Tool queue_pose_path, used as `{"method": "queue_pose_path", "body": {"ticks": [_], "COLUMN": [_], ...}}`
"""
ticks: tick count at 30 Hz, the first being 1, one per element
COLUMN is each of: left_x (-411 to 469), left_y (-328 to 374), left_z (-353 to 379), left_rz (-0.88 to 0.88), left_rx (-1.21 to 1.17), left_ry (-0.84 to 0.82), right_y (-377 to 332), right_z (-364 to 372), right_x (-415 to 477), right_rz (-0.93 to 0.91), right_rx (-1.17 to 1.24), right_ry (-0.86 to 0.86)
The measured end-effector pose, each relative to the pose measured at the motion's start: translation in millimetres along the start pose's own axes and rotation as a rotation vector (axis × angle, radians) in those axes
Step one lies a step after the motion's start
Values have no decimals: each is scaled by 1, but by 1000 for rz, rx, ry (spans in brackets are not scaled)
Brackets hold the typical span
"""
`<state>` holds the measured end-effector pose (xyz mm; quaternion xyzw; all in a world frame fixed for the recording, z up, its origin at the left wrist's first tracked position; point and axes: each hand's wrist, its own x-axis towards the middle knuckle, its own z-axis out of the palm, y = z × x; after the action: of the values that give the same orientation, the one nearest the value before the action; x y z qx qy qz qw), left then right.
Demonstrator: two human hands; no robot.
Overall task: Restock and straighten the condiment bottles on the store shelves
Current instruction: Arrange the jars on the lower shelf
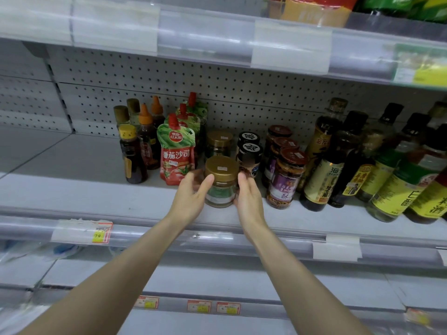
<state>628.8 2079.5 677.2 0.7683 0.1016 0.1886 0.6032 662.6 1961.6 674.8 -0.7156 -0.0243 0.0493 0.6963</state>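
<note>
A glass jar with a gold lid (221,182) stands near the front of the middle shelf (101,192). My left hand (191,197) holds its left side, thumb up by the lid. My right hand (248,197) holds its right side, fingers curled round the glass. A second gold-lidded jar (219,143) stands right behind it. Red tomato sauce pouches (175,151) are to the left, black-capped jars (249,155) to the right.
Small dark bottles with orange and yellow caps (135,146) stand at the left of the group. Chili jars with brown lids (285,177) and tall vinegar and soy bottles (338,160) fill the right. An upper shelf edge (205,37) hangs overhead; price-tag rails run below.
</note>
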Motion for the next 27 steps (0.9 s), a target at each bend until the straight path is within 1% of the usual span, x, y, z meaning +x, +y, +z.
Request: {"method": "queue_pose_path", "body": {"ticks": [3,4,6,9,11,13,15,17,19,24,26,27], "left_x": [9,10,8,1,-1,-1,1,2,1,-2,-2,-1], "left_y": [5,5,4,-2,-4,-3,0,1,0,0,0,0], "left_z": [0,0,0,-3,-5,-7,-7,-6,-7,-12,-13,-12], "left_rz": [-60,-69,-65,-74,-78,-62,-66,-85,-83,-40,-39,-50], "left_rx": [-60,-72,-82,-26,-5,16,-13,-68,-91,31,49,39], "left_ry": [-128,-147,-125,-20,21,16,-25,-66,-84,-49,-39,-49], "right_y": [7,8,7,2,-2,-3,-1,4,6,-2,-2,-1], "right_z": [6,7,7,1,-3,-3,0,3,4,0,0,1], "right_x": [-10,-11,-9,0,6,6,-1,-8,-8,8,5,1], "right_rz": [-64,-74,-61,25,60,49,-20,-88,-89,50,24,-12], "right_rx": [19,19,25,-15,-43,-61,-97,-87,-42,-41,-57,-71], "right_ry": [34,31,0,-71,-92,-65,19,57,23,-99,-80,-41]}}
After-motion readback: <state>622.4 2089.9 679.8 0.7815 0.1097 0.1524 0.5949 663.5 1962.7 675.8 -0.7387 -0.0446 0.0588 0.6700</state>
